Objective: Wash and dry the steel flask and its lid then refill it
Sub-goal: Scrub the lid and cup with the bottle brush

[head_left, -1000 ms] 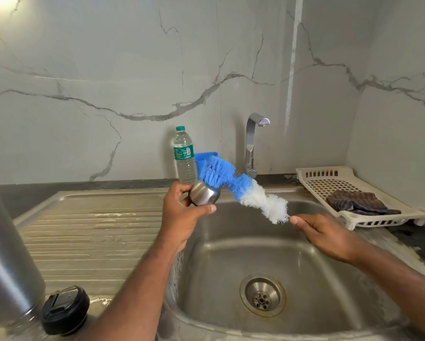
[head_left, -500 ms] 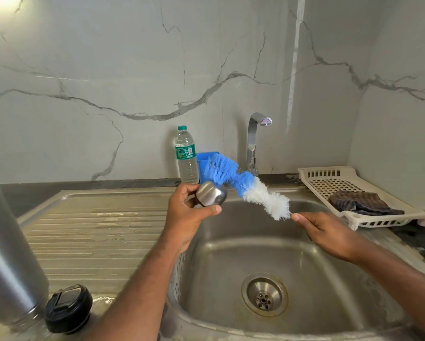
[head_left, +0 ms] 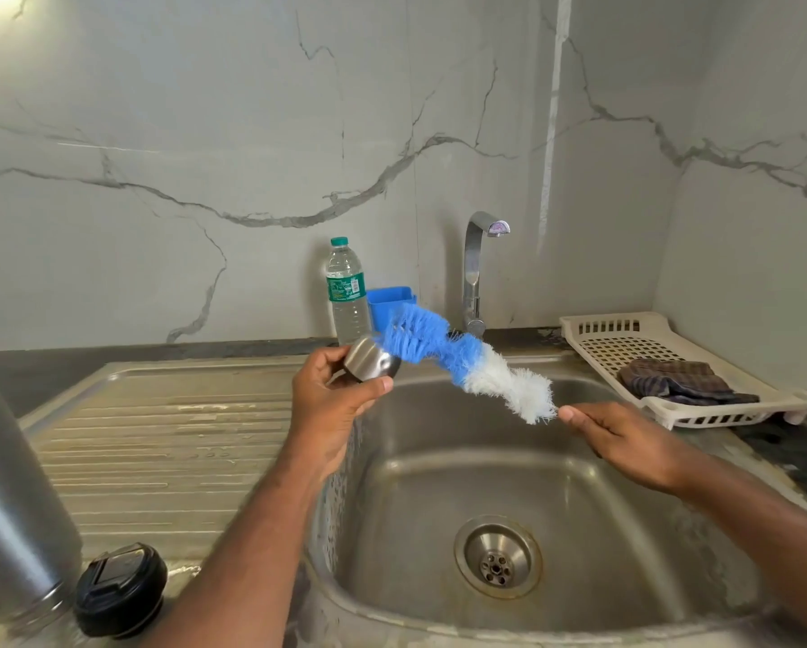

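Observation:
My left hand (head_left: 333, 397) grips a small rounded steel lid cup (head_left: 371, 360) above the sink's left rim. My right hand (head_left: 626, 441) holds the handle end of a blue and white bottle brush (head_left: 462, 360), whose blue bristles touch the cup's mouth. The handle itself is hidden in my fingers. The steel flask (head_left: 13, 507) stands at the near left edge of the drainboard, only partly in view. A black inner stopper lid (head_left: 121, 589) lies beside the flask's base.
The steel sink basin (head_left: 579, 507) lies below both hands, with the tap (head_left: 478, 268) behind it. A plastic water bottle (head_left: 345, 292) and a blue holder (head_left: 392, 304) stand at the back. A cream drying tray (head_left: 672, 362) with a checked cloth (head_left: 677, 378) sits at the right.
The brush and steel cup shifted slightly up and right together, the blue bristles working at the cup's mouth. Both hands keep their grips.

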A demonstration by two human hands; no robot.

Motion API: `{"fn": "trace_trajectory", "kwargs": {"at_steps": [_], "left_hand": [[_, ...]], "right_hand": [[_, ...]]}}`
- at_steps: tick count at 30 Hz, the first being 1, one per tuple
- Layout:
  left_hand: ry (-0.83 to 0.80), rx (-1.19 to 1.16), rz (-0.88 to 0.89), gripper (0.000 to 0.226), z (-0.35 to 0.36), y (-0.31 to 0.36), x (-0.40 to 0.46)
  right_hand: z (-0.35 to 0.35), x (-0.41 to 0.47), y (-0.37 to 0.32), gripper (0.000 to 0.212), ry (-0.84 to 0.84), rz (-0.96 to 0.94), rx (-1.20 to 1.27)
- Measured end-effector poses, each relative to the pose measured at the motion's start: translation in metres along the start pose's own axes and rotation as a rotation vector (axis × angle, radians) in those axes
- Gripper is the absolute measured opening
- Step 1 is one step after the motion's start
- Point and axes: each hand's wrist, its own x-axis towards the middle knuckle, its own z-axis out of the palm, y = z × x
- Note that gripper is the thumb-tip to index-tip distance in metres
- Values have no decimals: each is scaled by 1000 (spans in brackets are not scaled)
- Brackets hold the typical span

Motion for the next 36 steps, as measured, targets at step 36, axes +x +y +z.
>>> {"fn": "trace_trajectory", "kwargs": {"at_steps": [36], "left_hand": [[-114, -557, -289, 52, 20, 16, -10]], "right_hand": [[9, 1, -22, 62, -32, -69, 90]]}}
